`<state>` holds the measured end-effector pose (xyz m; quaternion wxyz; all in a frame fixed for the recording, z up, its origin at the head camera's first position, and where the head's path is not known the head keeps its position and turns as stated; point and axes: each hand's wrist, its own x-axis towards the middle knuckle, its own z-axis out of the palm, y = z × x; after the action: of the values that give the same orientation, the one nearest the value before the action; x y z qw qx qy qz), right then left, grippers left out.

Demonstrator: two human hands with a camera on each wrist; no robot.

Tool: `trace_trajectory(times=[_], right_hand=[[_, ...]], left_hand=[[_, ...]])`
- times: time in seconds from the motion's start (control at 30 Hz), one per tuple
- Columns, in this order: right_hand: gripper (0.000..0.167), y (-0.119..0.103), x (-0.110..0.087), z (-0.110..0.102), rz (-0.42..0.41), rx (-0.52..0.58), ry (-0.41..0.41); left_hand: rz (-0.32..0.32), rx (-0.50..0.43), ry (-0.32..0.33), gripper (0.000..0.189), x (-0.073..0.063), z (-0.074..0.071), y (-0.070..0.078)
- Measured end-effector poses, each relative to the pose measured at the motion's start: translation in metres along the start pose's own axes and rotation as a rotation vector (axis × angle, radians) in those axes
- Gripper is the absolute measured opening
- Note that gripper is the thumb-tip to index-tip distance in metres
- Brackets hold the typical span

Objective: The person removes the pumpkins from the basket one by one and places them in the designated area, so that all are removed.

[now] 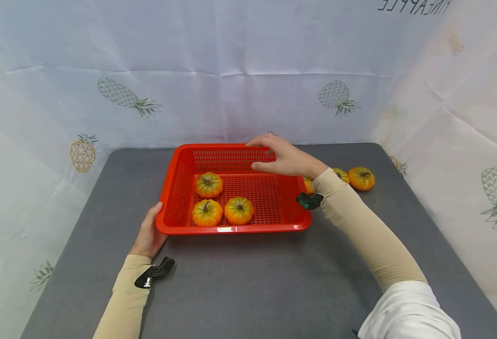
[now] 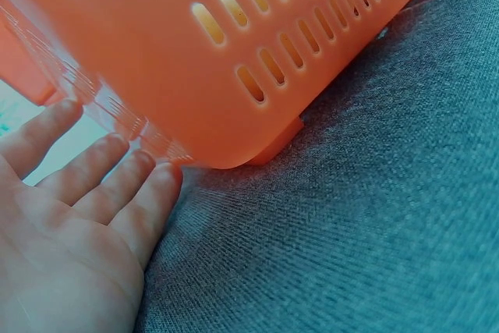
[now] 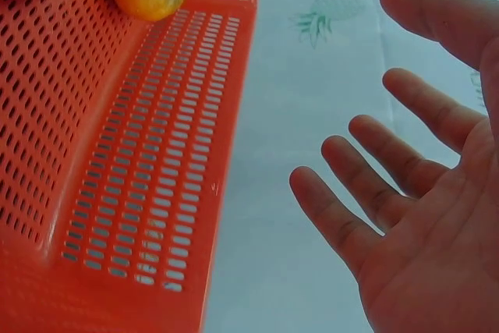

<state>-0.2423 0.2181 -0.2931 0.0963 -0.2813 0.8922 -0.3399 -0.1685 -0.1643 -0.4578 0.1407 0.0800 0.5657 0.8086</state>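
A red plastic basket [image 1: 231,230] with slotted walls holds three small orange pumpkins [image 1: 240,210], grouped toward its left side. At the basket's front left corner is my left hand [image 1: 148,235], its thumb by the rim. The left wrist view shows the four fingers [image 2: 93,181] of that hand fairly straight, with tips right at the outer wall. My right hand [image 1: 284,157] hovers over the back right part of the basket. Its fingers and thumb are spread, with nothing between them, as the right wrist view also shows.
More small pumpkins [image 1: 361,178] sit on the grey tabletop [image 1: 248,287] right of the basket, partly hidden behind my right forearm. A white cloth [image 1: 240,108] printed with pineapples hangs behind the table and along its sides.
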Motion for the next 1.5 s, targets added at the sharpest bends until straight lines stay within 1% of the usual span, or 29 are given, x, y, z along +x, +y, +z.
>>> trace_trajectory(times=[0.17,0.3,0.47,0.57,0.73,1.03,1.37,1.5], right_hand=[[0.055,-0.003,0.004,0.007,0.012,0.015,-0.028],[0.055,-0.005,0.007,0.012,0.014,-0.010,-0.045],[0.053,-0.007,0.010,0.018,-0.004,-0.020,-0.045],[0.054,-0.008,0.013,0.022,-0.010,-0.022,-0.060],[0.056,-0.008,0.015,0.028,0.007,-0.019,-0.101],[0.059,-0.007,0.018,0.039,0.023,-0.024,-0.174],[0.060,-0.003,0.023,0.052,0.016,-0.031,-0.264],[0.064,-0.003,0.025,0.056,0.025,-0.042,-0.311]], left_hand=[[0.004,-0.008,-0.001,0.040,0.000,0.000,0.000],[0.005,-0.012,-0.005,0.041,0.000,0.000,0.000],[0.004,0.000,-0.005,0.043,0.000,-0.001,0.000],[0.006,0.004,-0.008,0.044,0.001,-0.001,0.000],[0.011,-0.008,-0.018,0.043,0.001,-0.001,0.000],[0.006,-0.003,-0.008,0.042,0.001,-0.001,0.000],[0.001,0.000,0.000,0.041,0.001,-0.001,0.002],[0.008,-0.015,-0.010,0.040,0.000,0.000,0.003]])
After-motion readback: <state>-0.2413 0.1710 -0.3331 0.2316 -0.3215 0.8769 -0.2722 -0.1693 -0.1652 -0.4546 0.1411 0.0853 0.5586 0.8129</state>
